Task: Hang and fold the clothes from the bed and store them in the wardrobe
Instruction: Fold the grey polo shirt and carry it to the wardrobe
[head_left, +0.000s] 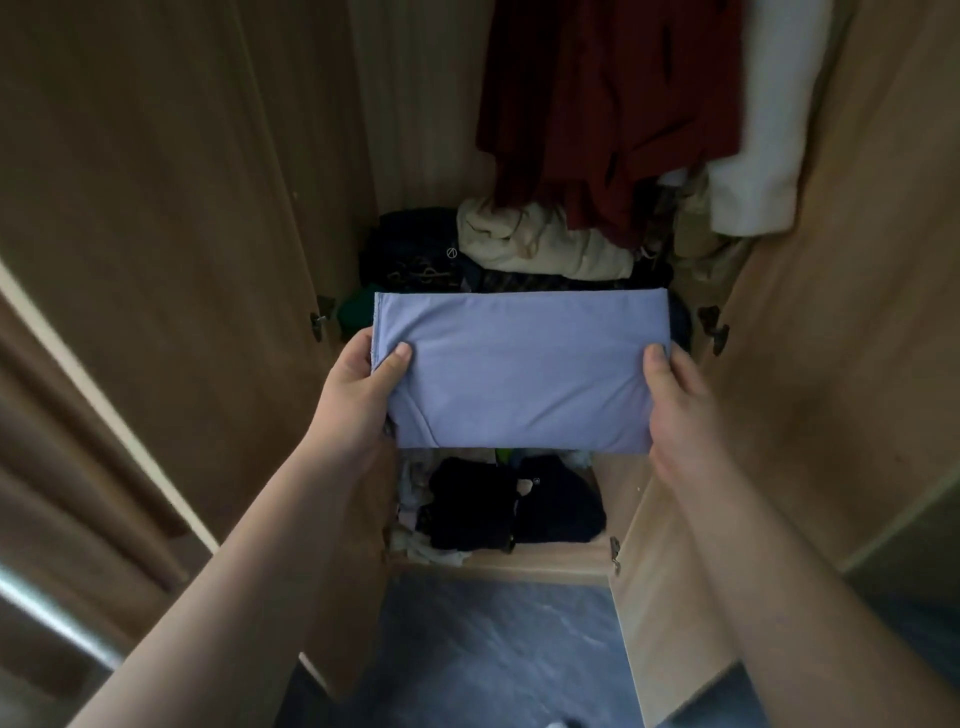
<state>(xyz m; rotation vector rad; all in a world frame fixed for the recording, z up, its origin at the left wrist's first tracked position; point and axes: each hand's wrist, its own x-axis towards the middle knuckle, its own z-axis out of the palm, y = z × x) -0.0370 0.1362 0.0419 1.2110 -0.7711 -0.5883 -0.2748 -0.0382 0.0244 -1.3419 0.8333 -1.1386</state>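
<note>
Both hands (358, 384) pinch smooth rectangular lilac garment (519, 369).

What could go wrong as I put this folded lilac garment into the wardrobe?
The left hand and right hand grip the lilac garment only at its ends, so the middle may sag and unfold.
Behind it, a crumpled cream garment and dark clothes are heaped up; laid there, it could sit unevenly and slide off.
The hanging dark red garment droops over that heap and might snag.

No legible text or labels.
</note>
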